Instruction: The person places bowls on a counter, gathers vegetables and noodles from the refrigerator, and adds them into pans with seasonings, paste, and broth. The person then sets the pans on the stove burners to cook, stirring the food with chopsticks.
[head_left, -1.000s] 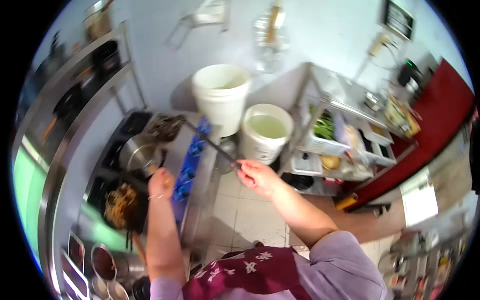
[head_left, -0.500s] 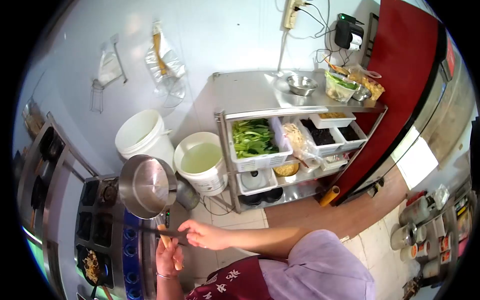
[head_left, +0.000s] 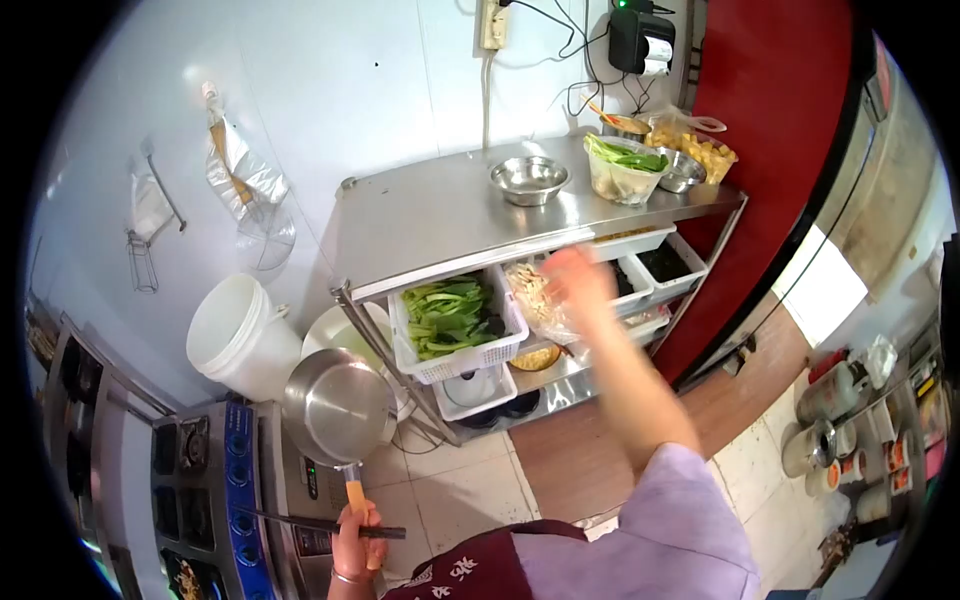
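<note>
Stove (head_left: 190, 482): edged by a blue knob strip (head_left: 240, 500); cooked food (head_left: 187, 580) is seen on it, partly cut off at the bottom of the view.
White bucket (head_left: 228, 330): set near the wall, its open mouth tipped into view.
Dark utensil (head_left: 300, 520): held crosswise against the wooden handle (head_left: 354, 492), one end pointed toward the stove; its exact kind cannot be told.
Second bucket (head_left: 325, 326): partly hidden by the pan; pale liquid is glimpsed in it.
Saucepan (head_left: 338, 410): held up in front of the second bucket, its inside turned to the view.
Left hand (head_left: 358, 540): closed around the wooden handle, with the dark utensil pinned there too.
Basket of greens (head_left: 455, 322): lodged under the top of the steel desk (head_left: 420, 215), beside the bag.
Steel bowl (head_left: 530, 181): placed on the desk top, apart from the tub of greens (head_left: 625, 180).
Bag of pale strips (head_left: 530, 296): kept between the basket and the dark food (head_left: 668, 264), below the desk top.
Right hand (head_left: 578, 278): reached out over the bag, blurred; whether the fingers are spread or pinching, or the bag is touched, cannot be told.
Red panel (head_left: 775, 150): stood beside the desk's right end.
</note>
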